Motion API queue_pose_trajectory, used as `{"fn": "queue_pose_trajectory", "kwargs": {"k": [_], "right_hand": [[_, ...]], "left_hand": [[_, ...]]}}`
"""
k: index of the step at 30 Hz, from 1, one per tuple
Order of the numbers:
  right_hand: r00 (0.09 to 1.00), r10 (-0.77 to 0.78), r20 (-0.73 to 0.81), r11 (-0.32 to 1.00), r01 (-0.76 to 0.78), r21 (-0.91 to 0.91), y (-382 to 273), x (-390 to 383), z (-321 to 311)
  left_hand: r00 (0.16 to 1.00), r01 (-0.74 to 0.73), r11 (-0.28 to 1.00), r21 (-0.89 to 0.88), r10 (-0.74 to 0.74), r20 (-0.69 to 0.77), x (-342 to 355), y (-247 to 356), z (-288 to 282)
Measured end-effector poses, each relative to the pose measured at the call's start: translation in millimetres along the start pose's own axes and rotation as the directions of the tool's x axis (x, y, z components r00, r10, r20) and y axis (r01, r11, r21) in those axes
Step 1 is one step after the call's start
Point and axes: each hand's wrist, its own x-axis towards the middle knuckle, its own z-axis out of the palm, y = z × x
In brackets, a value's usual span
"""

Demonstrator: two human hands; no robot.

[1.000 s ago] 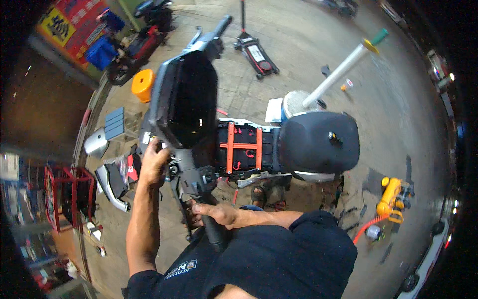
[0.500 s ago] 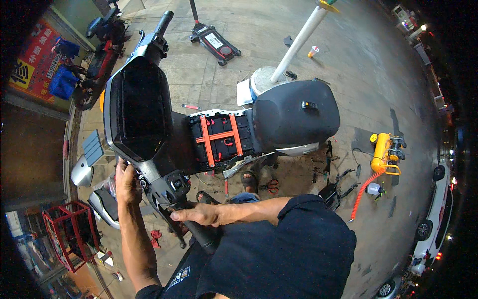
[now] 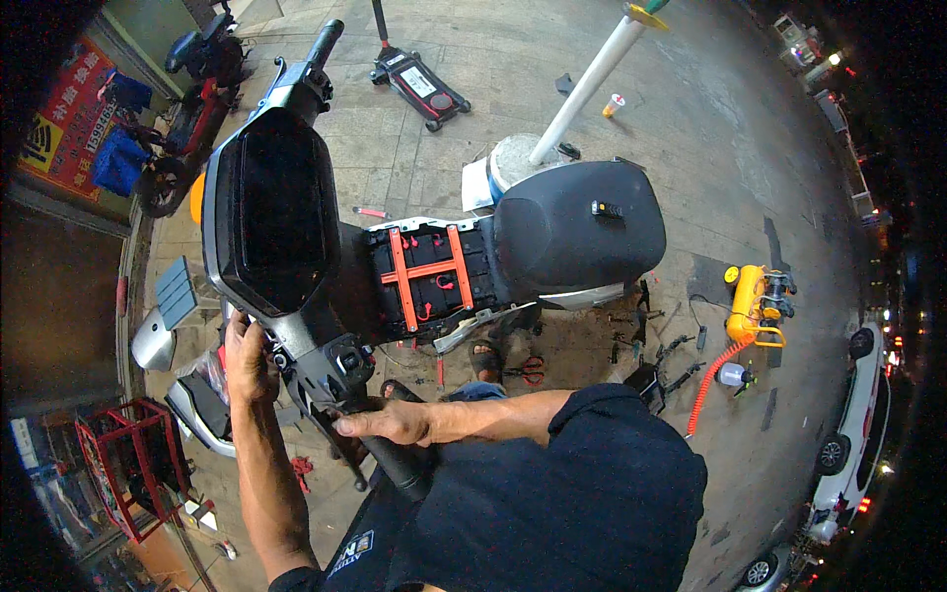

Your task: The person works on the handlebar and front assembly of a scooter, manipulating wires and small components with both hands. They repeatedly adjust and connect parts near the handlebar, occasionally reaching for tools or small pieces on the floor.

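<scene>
An electric scooter stands across my view, with its dark dashboard (image 3: pixel 284 202) at the left and its black seat (image 3: pixel 582 232) at the right. My left hand (image 3: pixel 252 363) is curled at the front edge below the dashboard, fingertips hidden behind it. What it grips there does not show. My right hand (image 3: pixel 395 424) is closed round the near handlebar (image 3: pixel 406 472), beside the switch housing (image 3: pixel 345 363), thumb lying over the brake lever (image 3: pixel 335 444). Between dashboard and seat, an orange metal bracket (image 3: pixel 431 270) lies over the black battery bay (image 3: pixel 473 261).
On the ground sit a floor jack (image 3: pixel 424 87), a yellow air compressor (image 3: pixel 748 306) with a red coiled hose (image 3: pixel 705 390), red-handled pliers (image 3: pixel 533 370) and removed panels (image 3: pixel 202 409). A white pole (image 3: pixel 587 94) rises behind the seat. A red metal frame (image 3: pixel 128 459) stands at the left.
The whole view has shifted slightly, so the scene sits a little further left. Both hands keep their places on the scooter.
</scene>
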Motion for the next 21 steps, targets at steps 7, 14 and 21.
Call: {"fn": "queue_pose_trajectory", "kwargs": {"k": [7,14,21], "right_hand": [[0.995,-0.013,-0.103,0.999,0.009,-0.042,-3.9,-1.3,5.0],[0.991,-0.134,-0.026,0.986,0.131,-0.098,-9.1,-2.2,4.2],[0.991,0.132,-0.023,0.971,-0.124,0.206,-11.3,-5.0,11.0]], "left_hand": [[0.999,-0.007,1.0,-0.002,0.007,-0.047,-0.1,1.7,3.5],[0.999,-0.002,1.0,0.021,0.003,-0.041,3.2,-4.2,0.3],[0.999,-0.041,0.997,0.058,0.043,-0.025,4.1,-6.0,-3.5]]}}
